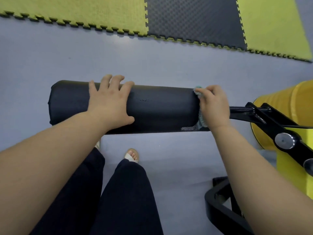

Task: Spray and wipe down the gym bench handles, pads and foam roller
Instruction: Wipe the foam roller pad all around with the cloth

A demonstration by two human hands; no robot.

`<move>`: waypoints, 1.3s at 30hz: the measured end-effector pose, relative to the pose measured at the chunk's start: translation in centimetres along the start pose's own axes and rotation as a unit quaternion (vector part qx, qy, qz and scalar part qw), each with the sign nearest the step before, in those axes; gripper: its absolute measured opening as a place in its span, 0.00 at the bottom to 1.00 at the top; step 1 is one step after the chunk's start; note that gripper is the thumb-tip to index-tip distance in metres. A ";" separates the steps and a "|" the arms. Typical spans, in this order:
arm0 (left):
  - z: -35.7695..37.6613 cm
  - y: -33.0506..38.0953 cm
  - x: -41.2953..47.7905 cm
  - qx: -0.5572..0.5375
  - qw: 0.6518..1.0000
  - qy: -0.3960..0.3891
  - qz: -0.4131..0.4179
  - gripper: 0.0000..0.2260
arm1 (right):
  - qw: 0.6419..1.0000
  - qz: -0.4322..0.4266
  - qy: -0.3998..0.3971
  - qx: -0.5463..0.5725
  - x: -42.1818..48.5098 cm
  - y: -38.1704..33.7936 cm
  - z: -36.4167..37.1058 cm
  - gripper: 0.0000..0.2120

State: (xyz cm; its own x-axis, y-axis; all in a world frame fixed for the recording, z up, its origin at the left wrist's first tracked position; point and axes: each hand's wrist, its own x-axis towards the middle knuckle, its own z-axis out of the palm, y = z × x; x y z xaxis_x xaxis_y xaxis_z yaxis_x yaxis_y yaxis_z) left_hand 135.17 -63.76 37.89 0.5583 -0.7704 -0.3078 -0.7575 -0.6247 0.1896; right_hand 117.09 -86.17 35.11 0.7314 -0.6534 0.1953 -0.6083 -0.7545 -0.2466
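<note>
Foam roller: The black foam roller point(157, 107) lies horizontal across the middle of the frame, above the grey floor point(50, 61). Its right end sits on a black bar point(240, 110) of the gym bench.
Left grip: The left grip point(110, 102) lies flat on top of the roller, left of its centre. The fingers are straight and spread, and the tips go over the far side. It clamps nothing and only presses.
Right grip: The right grip point(215, 107) is at the right end of the roller, with the fingers curled and closed around a cloth.
Cloth: The teal-grey cloth point(198, 90) is pushed against the right end of the roller. A part of it also shows below the hand, near the roller's lower edge.
Step in hand: I judge this is the wiping of the roller's end, while the other hand steadies it. No spray bottle is in view.
How it handles: The roller looks soft and light, and its smooth cover is probably a little slippery when wet. Because it is mounted on a bar, it may turn around it.
Where to hold: It is best held from above with a flat palm on the middle part, so that the end is free for the cloth.
Risk: The roller may rotate under the cloth, and the edge next to the bar is easy to miss.
Around: A yellow pad point(279, 102) and a round bolt point(284, 140) are at the right edge. Yellow and dark puzzle mats point(84, 12) cover the upper part of the frame.
</note>
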 end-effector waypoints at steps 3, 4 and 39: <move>0.1 -0.7 0.4 -0.021 0.999 -0.026 0.008 0.39 | 0.984 0.177 -0.003 -0.032 1.2 1.5 -0.6 0.14; 0.2 -0.8 0.1 -0.019 1.000 -0.017 0.008 0.39 | 0.976 0.212 -0.009 -0.043 1.7 0.5 -0.2 0.15; 1.8 -8.2 -6.3 -0.232 0.936 0.140 -0.223 0.23 | 0.980 -0.118 0.034 0.156 -4.2 -26.4 6.9 0.14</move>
State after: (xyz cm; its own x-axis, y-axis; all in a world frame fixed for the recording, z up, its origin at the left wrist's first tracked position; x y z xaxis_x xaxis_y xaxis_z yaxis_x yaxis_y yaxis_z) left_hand 137.31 -53.57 36.61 0.9001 -0.3828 -0.2082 -0.2361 -0.8300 0.5053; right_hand 132.16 -63.08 34.23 0.8119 -0.4730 0.3422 -0.2926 -0.8369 -0.4625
